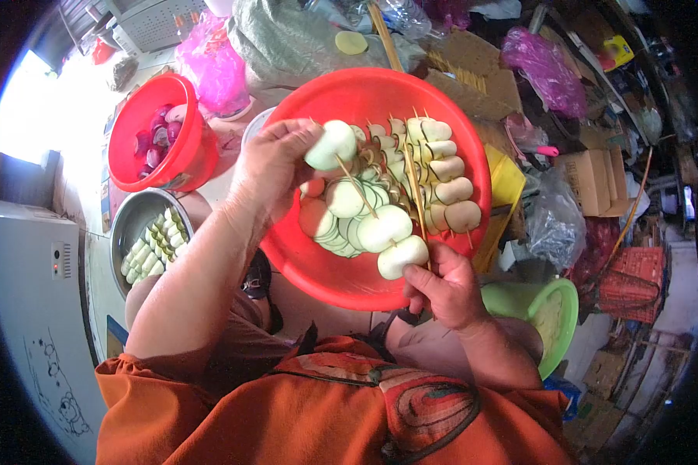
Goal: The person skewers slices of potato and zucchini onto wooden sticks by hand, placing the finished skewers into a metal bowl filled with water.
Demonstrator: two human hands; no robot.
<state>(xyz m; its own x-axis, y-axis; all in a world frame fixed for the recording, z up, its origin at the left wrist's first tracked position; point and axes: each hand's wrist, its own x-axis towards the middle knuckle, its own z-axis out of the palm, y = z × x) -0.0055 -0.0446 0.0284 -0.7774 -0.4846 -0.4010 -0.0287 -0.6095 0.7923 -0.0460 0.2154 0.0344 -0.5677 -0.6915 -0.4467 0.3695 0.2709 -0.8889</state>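
My left hand [275, 159] pinches a pale green vegetable slice [332, 145] near the upper end of a bamboo skewer [357, 186]. Further down that skewer sit more round pale slices [385, 228], close to my right hand [448, 288]. The fingers of my right hand are closed around the skewer's lower end, and a few bare sticks [417, 190] stand up from the same grip. Below both hands is a large red basin [318, 279]. Loose thin slices [335, 236] lie in its left part, and several filled skewers [446, 169] rest along its right side.
A red bucket [202, 159] with purple-skinned pieces [157, 139] stands at left. Nearer is a metal bowl [116, 240] of skewered pieces [159, 244]. A green tub [562, 325] is beside my right knee. Bamboo sticks [457, 74] lie on cardboard beyond the basin.
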